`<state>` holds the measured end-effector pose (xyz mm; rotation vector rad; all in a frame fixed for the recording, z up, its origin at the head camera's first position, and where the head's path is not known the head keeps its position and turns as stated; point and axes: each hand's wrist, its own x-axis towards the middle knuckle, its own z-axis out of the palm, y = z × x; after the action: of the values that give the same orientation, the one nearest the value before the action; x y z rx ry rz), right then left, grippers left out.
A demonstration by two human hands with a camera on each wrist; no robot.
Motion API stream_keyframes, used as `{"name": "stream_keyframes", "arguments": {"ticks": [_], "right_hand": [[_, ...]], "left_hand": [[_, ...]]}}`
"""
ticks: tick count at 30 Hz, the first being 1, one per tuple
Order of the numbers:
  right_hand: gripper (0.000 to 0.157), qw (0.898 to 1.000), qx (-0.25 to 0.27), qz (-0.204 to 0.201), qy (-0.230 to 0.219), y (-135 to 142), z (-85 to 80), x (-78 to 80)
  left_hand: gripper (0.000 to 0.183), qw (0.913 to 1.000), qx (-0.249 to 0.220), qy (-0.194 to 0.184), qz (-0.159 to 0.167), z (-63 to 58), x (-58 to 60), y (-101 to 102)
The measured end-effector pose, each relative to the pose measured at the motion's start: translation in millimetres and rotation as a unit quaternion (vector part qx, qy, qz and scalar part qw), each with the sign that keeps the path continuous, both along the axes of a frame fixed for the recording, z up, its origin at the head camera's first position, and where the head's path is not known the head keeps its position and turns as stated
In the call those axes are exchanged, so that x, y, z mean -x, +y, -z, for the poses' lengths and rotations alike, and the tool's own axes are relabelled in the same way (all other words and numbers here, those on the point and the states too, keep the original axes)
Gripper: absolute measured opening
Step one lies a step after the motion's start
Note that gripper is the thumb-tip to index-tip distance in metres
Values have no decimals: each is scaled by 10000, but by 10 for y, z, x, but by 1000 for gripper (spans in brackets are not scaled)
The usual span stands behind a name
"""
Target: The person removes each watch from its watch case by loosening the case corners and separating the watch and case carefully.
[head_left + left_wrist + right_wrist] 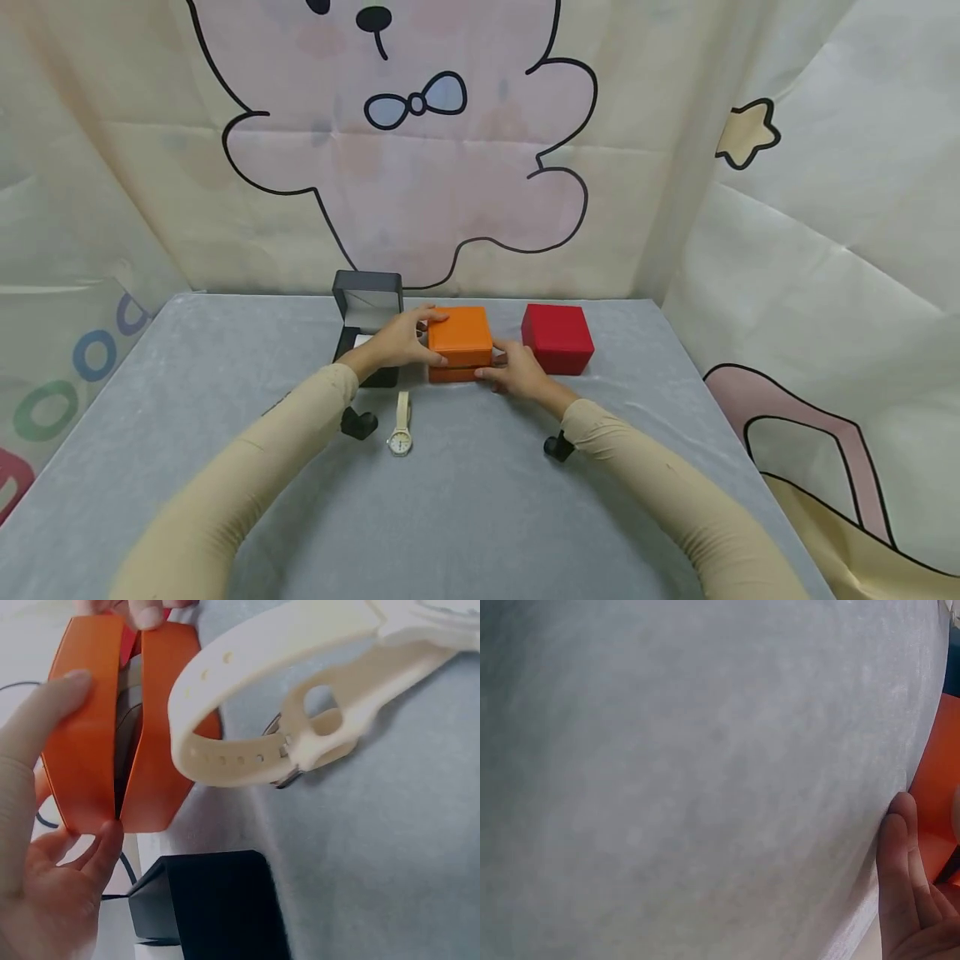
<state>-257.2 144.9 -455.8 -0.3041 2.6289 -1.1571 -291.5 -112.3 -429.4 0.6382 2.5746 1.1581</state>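
Note:
An orange box stands near the back of the table between both hands. Its lid is parted from its base, leaving a narrow gap that shows part of the inside. My left hand grips the lid from the left, thumb on the front face and other fingers around the side and top. Low on the right, my right hand holds the base, its fingertips at the front corner. A cream wristwatch lies on the cloth in front, its strap buckled into a loop in the left wrist view.
Left of the orange box stands a dark grey box with its lid raised and a pale lining, partly behind my left wrist. To the right sits a closed red box. A grey cloth covers the table; a printed curtain hangs behind.

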Motion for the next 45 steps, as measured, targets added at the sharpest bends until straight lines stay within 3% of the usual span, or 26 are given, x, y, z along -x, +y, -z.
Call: {"name": "stream_keyframes", "arguments": {"ticks": [7, 18, 23, 29, 35, 45], "right_hand": [[54, 9999, -51, -68, 62, -4, 41, -2], [59, 9993, -321, -176, 110, -9, -20, 21], [69, 9994, -310, -150, 70, -1, 5, 34], [70, 9993, -289, -203, 152, 6, 16, 42], [71, 9990, -265, -241, 264, 22, 7, 39], [75, 9997, -105, -238, 8, 62, -8, 32]], "left_hand": [[76, 9956, -591, -675, -273, -9, 11, -43], [66, 9878, -1022, -981, -651, -17, 58, -3], [65, 9870, -972, -925, -887, -6, 80, 44], [67, 9829, -1231, -924, -1014, -1, 107, 84], [68, 9735, -1578, -1019, -1305, -39, 149, 206], [95, 9497, -1607, -1548, -2196, -165, 202, 333]]}}
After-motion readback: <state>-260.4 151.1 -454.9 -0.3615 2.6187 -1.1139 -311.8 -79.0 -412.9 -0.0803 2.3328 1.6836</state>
